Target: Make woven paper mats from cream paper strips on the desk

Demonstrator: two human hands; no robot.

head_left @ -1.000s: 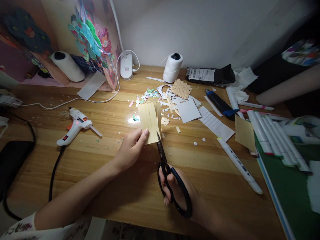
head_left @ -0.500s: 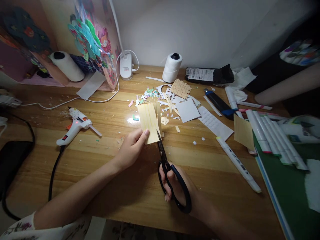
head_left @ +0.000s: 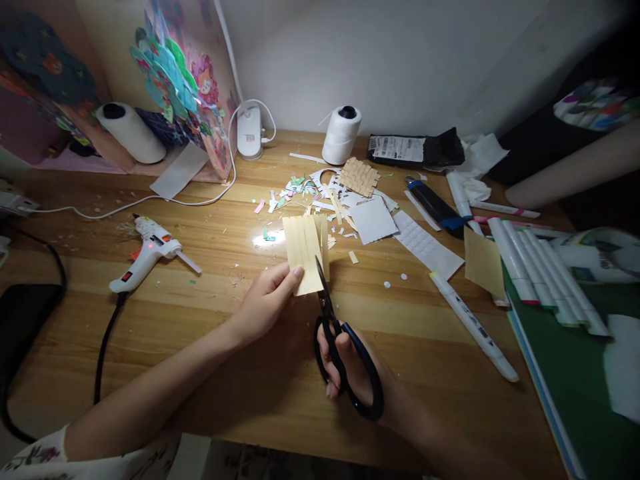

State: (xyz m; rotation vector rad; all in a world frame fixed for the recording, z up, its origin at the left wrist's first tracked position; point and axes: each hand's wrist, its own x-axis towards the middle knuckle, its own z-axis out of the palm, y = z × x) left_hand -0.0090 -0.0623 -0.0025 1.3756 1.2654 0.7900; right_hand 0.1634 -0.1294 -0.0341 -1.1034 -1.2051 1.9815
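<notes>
Between thumb and fingers, my left hand [head_left: 267, 297] pinches the lower left corner of a pale yellow piece of paper [head_left: 304, 257], held above the table. Long slits divide the sheet into strips that join at its near edge. My right hand [head_left: 345, 363] grips black-handled scissors [head_left: 327, 320], its fingers through the loops. The blades point away from me and lie at the paper's right side, by its lower right corner. Behind that edge, another strip of the paper hangs slightly apart. The fingers of my left hand under the paper are hidden.
Paper scraps [head_left: 300, 190], a woven paper square [head_left: 359, 177] and a white card [head_left: 375, 220] lie beyond my hands. At left rests a glue gun [head_left: 150, 250] with a lit red light. Markers [head_left: 530, 267], a utility knife [head_left: 435, 207] and a thread spool [head_left: 343, 137] stand around.
The paper has shifted slightly nearer and to the right, with its strips a little more spread at the far end. The scissor blades remain at its right side.
</notes>
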